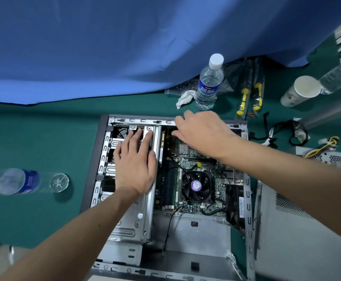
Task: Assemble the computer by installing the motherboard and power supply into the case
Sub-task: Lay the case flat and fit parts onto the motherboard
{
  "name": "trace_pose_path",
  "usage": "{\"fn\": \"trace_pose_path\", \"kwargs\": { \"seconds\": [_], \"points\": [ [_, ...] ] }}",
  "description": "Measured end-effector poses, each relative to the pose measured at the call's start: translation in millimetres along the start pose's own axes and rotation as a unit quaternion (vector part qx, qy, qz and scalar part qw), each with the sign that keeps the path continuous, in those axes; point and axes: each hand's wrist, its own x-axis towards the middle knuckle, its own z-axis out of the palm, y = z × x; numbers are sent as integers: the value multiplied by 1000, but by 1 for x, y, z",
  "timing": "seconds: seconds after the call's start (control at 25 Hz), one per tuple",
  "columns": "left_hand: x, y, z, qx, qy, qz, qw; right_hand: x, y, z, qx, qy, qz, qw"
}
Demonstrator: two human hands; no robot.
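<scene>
An open grey computer case point(249, 209) lies flat on the green table. The green motherboard point(171, 179) with its black CPU fan point(196, 186) sits inside the case. My left hand point(135, 165) rests flat with straight fingers on the metal drive cage point(125, 224) at the case's left side. My right hand point(204, 132) reaches over the far end of the motherboard, its fingers by the case's top rail, and its fingertips are hidden. The power supply point(336, 159), a perforated metal box with yellow and black wires, lies outside the case at the right edge.
An upright water bottle point(209, 82) and crumpled tissue point(185, 98) stand behind the case. Another bottle point(23, 181) lies on its side at left. Yellow-handled screwdrivers point(250, 98), a paper cup point(299, 91), loose cables point(283, 134) and the grey side panel point(307, 230) sit at right. Blue cloth point(104, 47) covers the back.
</scene>
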Motion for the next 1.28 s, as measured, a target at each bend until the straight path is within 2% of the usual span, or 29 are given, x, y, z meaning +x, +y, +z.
{"fn": "trace_pose_path", "kwargs": {
  "seconds": [0.08,0.16,0.2,0.28,0.44,0.6,0.68,0.84,0.88,1.0,1.08,1.24,1.28],
  "points": [
    [-1,0,-1,0,-1,-1,1000,2,-4,1,43,-9,14,999],
    [-1,1,-1,1,0,0,1000,0,0,2,133,-36,-4,991],
    [-1,1,-1,3,0,1,1000,-1,3,2,140,-41,-23,989],
    [0,0,-1,4,-1,2,1000,-4,4,2,98,-26,-35,994],
    [0,-1,1,3,0,0,1000,-5,-11,4,2,-10,29,1000],
    [0,-2,2,2,5,2,1000,-8,-9,3,111,-31,13,993],
    [1,-1,3,4,5,3,1000,-11,-4,1,93,-29,-13,995],
    [-1,-3,4,7,3,2,1000,-9,-12,2,-14,-17,43,999],
    [-2,-4,4,7,2,1,1000,-8,-14,2,-15,-22,46,999],
    [-2,-3,3,7,4,2,1000,-7,-9,3,95,-21,15,995],
    [-1,-2,3,7,2,4,1000,-9,-6,3,84,-27,-17,996],
    [0,-3,4,7,1,2,1000,-10,-9,4,1,-14,47,999],
    [-1,-4,3,6,0,1,1000,-11,-9,4,12,-22,52,998]
  ]
}}
